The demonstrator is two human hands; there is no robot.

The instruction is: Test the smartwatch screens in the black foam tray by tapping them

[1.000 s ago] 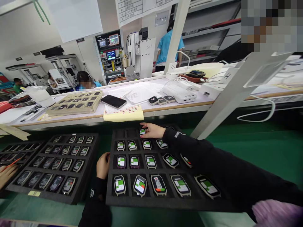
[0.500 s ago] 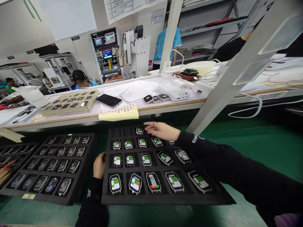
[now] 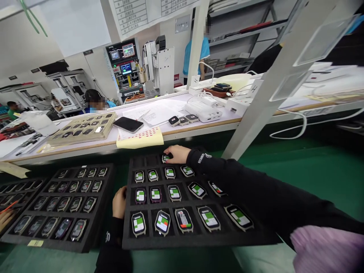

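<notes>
A black foam tray (image 3: 199,242) lies in front of me, its pockets holding rows of smartwatches with lit green-and-white screens. My left hand (image 3: 119,203) grips the tray's left edge; its fingertips are hidden behind the rim. At the far row, my right hand (image 3: 179,154) has its thumb and fingers closed around the sides of a smartwatch (image 3: 165,157), which still sits in its pocket and is partly covered. Two pockets left of it hold no watch. One front-row watch (image 3: 183,219) shows a white figure with a red-orange bar. My right sleeve hides some right-hand pockets.
A second foam tray (image 3: 57,242) of dark-screened watches stands at left, with another person's hand (image 3: 6,218) beyond it. On the shelf ahead are a phone (image 3: 128,124), a beige tray (image 3: 82,132) and a white power bank (image 3: 203,110). A slanted post (image 3: 250,110) rises at right.
My right hand has moved left and its fingers have closed on the far-row smartwatch. My left hand keeps its grip on the tray edge. The view has shifted slightly.
</notes>
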